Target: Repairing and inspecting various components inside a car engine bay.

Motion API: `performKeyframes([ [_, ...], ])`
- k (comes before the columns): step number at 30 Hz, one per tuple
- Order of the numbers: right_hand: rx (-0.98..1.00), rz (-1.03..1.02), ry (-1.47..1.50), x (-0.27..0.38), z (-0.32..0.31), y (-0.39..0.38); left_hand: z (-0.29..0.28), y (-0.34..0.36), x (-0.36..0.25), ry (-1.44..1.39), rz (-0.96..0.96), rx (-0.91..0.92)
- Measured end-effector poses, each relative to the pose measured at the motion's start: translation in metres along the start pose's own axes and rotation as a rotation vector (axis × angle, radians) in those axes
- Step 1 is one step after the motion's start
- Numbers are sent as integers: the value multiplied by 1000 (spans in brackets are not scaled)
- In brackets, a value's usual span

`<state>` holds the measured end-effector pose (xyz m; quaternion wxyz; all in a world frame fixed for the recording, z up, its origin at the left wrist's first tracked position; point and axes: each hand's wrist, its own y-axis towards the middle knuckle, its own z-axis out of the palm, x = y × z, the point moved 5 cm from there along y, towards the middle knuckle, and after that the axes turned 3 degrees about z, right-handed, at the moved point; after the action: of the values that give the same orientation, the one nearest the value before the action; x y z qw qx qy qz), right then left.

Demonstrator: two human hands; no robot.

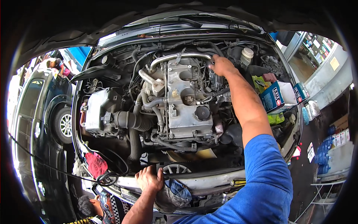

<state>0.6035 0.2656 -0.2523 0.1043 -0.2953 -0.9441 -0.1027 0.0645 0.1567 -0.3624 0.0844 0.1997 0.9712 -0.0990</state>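
Observation:
In the head view, my right hand (223,66) reaches over the engine to the right end of a curved metal pipe (182,55). Its fingers are curled around something dark at that end, mostly hidden by the hand. Bare fingers of my left hand (149,180) lie apart on the front crossmember (220,179) of the car, holding nothing. Below the pipe is the grey engine cover (191,123) with a black oil cap (202,112). A ribbed intake hose (130,120) joins the air filter box (100,112) on the left.
An open parts carton (278,98) sits on the right side of the engine bay. A red rag (96,164) and a dark cloth (173,196) lie along the front. Black cable loops (112,178) hang at left. One person (91,207) is low at front left; a dark vehicle (35,112) stands beside.

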Motion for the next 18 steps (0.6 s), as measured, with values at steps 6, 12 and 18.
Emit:
performKeyframes([
  [6, 227, -124, -224, -1, -6, 19, 2, 3, -1, -40, 16, -37],
  [12, 221, -43, -287, 19, -23, 12, -4, 1, 0, -73, 9, -63],
  [18, 151, 57, -163, 15, -12, 7, 2, -1, 7, -48, -9, -76],
])
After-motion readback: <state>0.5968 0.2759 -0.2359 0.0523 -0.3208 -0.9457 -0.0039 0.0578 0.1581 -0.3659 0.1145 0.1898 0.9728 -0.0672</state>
